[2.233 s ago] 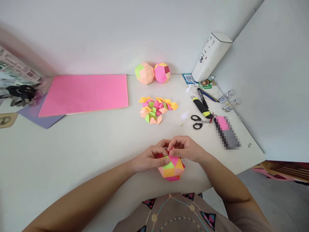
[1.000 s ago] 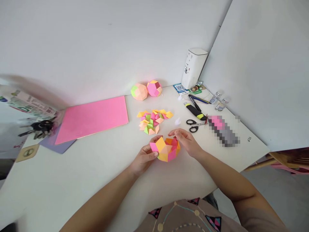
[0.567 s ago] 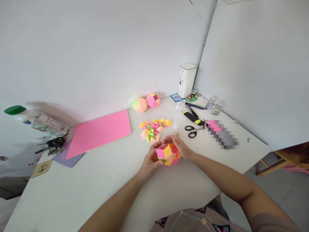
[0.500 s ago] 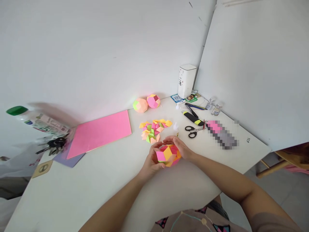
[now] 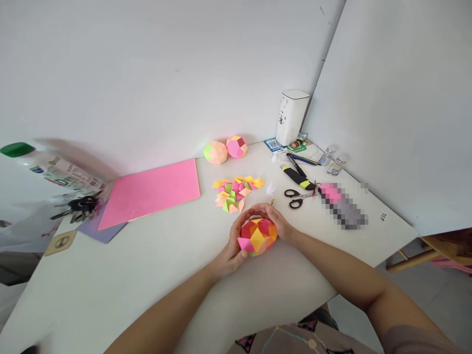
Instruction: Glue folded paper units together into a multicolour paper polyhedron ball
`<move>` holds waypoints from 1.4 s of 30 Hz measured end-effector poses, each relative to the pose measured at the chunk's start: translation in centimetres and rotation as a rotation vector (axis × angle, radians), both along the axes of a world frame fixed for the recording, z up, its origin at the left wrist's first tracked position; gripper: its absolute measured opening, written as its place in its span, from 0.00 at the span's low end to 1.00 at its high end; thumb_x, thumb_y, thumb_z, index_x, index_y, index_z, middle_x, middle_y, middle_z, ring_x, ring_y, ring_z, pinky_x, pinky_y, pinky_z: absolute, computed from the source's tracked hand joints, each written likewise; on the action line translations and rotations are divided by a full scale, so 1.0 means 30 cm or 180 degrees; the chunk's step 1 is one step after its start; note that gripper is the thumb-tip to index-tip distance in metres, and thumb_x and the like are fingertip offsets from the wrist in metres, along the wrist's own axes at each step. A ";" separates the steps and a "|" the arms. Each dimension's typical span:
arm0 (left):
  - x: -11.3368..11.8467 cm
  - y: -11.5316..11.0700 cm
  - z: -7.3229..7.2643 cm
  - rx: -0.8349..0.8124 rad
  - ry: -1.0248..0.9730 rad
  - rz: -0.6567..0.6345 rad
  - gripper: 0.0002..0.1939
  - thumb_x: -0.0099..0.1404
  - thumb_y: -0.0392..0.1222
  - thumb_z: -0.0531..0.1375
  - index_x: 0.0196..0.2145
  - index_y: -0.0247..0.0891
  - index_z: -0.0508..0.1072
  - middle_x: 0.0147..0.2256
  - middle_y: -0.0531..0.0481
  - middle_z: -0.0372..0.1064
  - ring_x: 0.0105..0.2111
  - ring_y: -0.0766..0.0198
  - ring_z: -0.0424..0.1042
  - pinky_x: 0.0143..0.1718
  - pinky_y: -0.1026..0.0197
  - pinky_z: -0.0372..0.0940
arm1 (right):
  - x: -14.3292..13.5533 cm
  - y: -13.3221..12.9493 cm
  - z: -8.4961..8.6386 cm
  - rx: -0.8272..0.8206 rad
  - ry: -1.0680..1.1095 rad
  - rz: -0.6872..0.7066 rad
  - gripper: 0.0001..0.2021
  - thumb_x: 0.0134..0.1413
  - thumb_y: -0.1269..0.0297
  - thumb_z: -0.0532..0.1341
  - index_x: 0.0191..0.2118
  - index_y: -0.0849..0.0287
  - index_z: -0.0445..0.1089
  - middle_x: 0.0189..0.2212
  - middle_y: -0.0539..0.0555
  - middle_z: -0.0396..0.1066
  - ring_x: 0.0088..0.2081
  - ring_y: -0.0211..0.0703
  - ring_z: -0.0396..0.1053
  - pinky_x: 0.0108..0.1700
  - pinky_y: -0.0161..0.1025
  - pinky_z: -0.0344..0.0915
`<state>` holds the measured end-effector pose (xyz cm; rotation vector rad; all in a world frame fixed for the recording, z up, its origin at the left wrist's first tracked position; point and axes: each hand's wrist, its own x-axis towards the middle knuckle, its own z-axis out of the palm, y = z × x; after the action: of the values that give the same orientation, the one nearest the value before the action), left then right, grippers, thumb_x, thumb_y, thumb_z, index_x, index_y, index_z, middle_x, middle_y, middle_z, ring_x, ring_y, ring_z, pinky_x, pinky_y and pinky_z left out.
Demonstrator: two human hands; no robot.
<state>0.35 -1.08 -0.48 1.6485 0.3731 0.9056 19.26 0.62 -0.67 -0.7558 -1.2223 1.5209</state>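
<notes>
Between my hands is a partly open origami ball (image 5: 260, 239) of folded pink, orange and green paper. My left hand (image 5: 233, 250) is closed round its left side, the thumb at the lower front edge. Curved over the far and right side, my right hand (image 5: 282, 225) grips it too, its fingers partly hidden behind the ball. Just beyond lies a loose pile of small folded paper pieces (image 5: 236, 192) in yellow, pink, green and peach. Two finished-looking paper balls, one peach and green (image 5: 216, 153) and one mostly pink (image 5: 236, 147), sit against the wall.
On the left are pink paper sheets (image 5: 151, 194), a bunch of keys (image 5: 83, 206) and a green-capped bottle (image 5: 55, 167). To the right lie scissors (image 5: 295, 198), a utility knife (image 5: 297, 177), pens (image 5: 297, 164) and two small glass jars (image 5: 336, 166). A white container (image 5: 292, 118) stands in the corner.
The origami ball has tipped so that its open hollow top faces me more. My right fingers have shifted round its far side, and the camera view has turned slightly.
</notes>
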 end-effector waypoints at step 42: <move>0.017 -0.002 -0.038 -0.0263 0.0240 0.0383 0.52 0.51 0.45 0.69 0.63 0.53 0.39 0.62 0.39 0.42 0.62 0.44 0.48 0.58 0.38 0.52 | 0.026 0.000 0.017 -0.0354 0.0059 -0.0094 0.23 0.57 0.42 0.53 0.43 0.57 0.71 0.46 0.57 0.72 0.49 0.48 0.69 0.53 0.48 0.63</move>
<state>0.86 -1.13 -1.61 1.6005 0.5596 0.9066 20.05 0.61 -0.15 -0.8273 -1.1155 1.5782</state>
